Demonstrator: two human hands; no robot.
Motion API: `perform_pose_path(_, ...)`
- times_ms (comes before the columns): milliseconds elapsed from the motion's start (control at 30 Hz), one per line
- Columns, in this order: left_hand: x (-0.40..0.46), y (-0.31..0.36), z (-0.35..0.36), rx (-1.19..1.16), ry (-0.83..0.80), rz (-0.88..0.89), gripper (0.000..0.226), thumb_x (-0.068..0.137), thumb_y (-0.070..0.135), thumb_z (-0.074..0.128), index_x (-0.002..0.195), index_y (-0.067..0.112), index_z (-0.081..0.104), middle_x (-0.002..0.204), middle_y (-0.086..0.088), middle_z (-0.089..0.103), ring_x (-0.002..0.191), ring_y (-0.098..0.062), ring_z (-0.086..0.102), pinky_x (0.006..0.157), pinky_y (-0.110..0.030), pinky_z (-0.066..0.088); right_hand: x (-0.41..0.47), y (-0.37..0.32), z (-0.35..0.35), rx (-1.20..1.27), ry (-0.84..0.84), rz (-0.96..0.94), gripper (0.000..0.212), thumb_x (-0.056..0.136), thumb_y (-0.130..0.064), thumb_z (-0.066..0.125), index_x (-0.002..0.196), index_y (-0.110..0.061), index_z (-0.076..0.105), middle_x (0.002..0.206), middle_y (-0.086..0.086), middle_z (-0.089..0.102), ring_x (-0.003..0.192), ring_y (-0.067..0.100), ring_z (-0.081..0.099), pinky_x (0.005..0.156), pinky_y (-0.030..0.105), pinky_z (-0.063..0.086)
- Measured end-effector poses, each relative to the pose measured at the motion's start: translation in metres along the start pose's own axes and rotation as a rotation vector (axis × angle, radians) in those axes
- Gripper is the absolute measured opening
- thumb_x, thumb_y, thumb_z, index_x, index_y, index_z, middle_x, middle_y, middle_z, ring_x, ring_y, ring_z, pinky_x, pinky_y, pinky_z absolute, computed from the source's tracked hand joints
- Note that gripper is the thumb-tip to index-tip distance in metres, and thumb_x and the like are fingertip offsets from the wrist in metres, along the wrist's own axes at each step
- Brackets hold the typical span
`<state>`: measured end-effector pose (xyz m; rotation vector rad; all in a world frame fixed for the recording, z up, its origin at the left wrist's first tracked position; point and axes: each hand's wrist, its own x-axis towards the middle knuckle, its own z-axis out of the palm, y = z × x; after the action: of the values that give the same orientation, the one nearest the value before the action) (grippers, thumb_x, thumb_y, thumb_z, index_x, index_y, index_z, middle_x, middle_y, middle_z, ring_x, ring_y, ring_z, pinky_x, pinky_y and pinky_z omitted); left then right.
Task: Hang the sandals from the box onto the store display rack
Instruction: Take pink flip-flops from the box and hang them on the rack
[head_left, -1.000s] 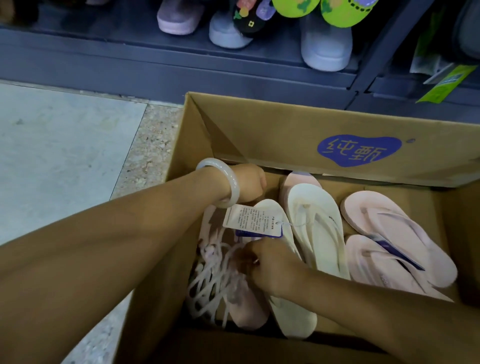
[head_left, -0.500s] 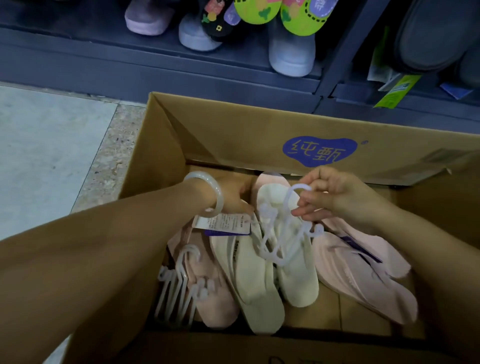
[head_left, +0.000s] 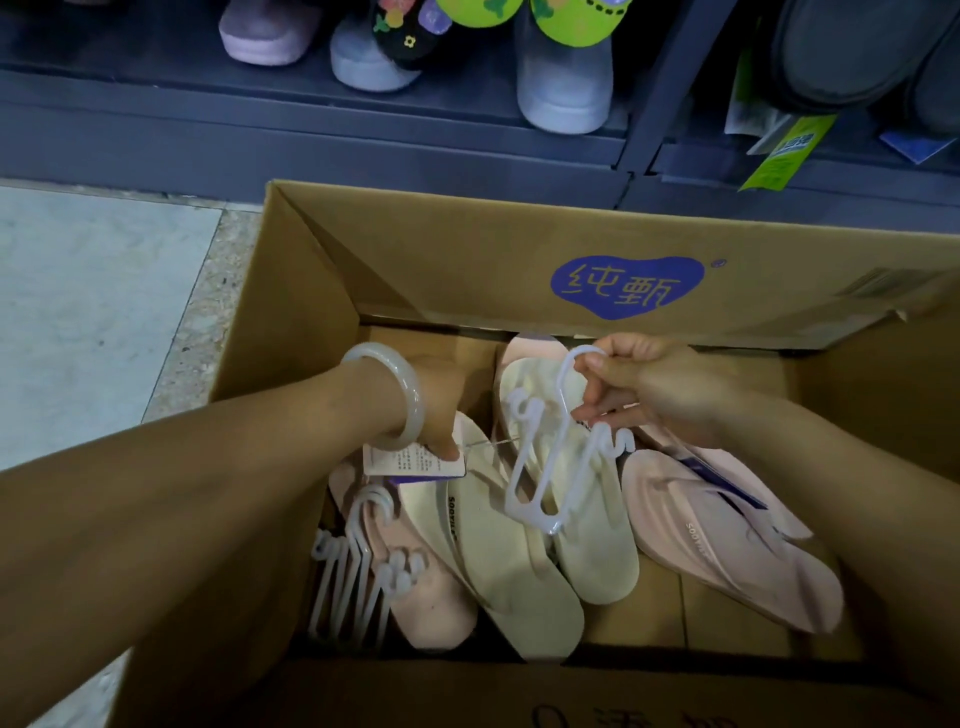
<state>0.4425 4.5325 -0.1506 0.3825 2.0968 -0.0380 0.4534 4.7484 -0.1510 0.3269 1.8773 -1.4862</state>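
Brown cardboard box (head_left: 415, 270) w/ blue logo patch (head_left: 627, 286), cream sandals (head_left: 524, 561) & pale pink sandals (head_left: 727, 545) inside, white plastic hanger (head_left: 540, 467), milky-white bangle (head_left: 400, 395), lime-green tag (head_left: 784, 153), dark grey rack (head_left: 311, 140).

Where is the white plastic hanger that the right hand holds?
In the head view, the white plastic hanger hangs from the right hand inside the cardboard box, right of centre, just above the cream sandals.
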Motion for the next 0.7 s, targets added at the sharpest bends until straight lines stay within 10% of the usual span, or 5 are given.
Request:
perform_pose_path(133, -0.006, 0.018, 0.0, -0.242, -0.016, 0.09, 0.018, 0.091, 0.031, 0.057, 0.091, 0.013, 0.06, 0.081, 0.001, 0.056, 0.079, -0.017, 0.054, 0.061, -0.02, 0.042, -0.002, -0.007, -0.011, -0.113, 0.024, 0.025, 0.014, 0.096, -0.018, 0.048, 0.089, -0.012, 0.058, 0.066, 0.003, 0.058, 0.053, 0.014, 0.066, 0.061, 0.029, 0.048)
perform_pose_path(300, -0.009, 0.029, 0.006, -0.682, -0.545, 0.048, 0.035, 0.098, 0.033, 0.043, 0.113, 0.006, 0.058, 0.102, -0.011, 0.066, 0.092, -0.021, 0.063, 0.078, -0.031, 0.052, -0.001, -0.018, -0.032, -0.172, 0.267, -0.049, 0.019, 0.098, -0.017, 0.044, 0.097, -0.009, 0.061, 0.063, 0.005, 0.049, 0.038, 0.009, 0.047, 0.041, 0.02, 0.048)
perform_pose_path(467, 0.005, -0.001, 0.011, -0.151, 0.151, -0.148, 0.035, 0.094, 0.039, 0.047, 0.101, 0.007, 0.058, 0.085, -0.005, 0.057, 0.074, -0.018, 0.055, 0.058, -0.022, 0.04, 0.004, -0.017, -0.02, -0.17, 0.263, -0.13, 0.019, 0.098, -0.018, 0.043, 0.09, -0.012, 0.06, 0.063, 0.005, 0.05, 0.037, 0.007, 0.047, 0.046, 0.021, 0.048)
perform_pose_path(600, 0.01, -0.018, 0.026, -0.426, 0.042, -0.208, 0.058, 0.09, 0.044, 0.053, 0.132, 0.006, 0.042, 0.127, -0.01, 0.055, 0.113, -0.026, 0.055, 0.089, -0.031, 0.044, 0.01, -0.013, 0.013, -0.215, 0.132, -0.13, 0.019, 0.098, -0.016, 0.045, 0.086, -0.015, 0.06, 0.061, 0.005, 0.052, 0.033, 0.004, 0.047, 0.043, 0.022, 0.045)
perform_pose_path(700, 0.017, -0.015, 0.045, -0.469, 0.31, -0.219, 0.05, 0.088, 0.037, 0.058, 0.126, 0.008, 0.045, 0.119, -0.011, 0.058, 0.107, -0.028, 0.057, 0.088, -0.037, 0.048, 0.014, -0.005, 0.034, -0.371, -0.001, -0.063, 0.021, 0.097, -0.02, 0.045, 0.081, -0.019, 0.058, 0.06, 0.002, 0.054, 0.034, 0.007, 0.049, 0.046, 0.022, 0.042)
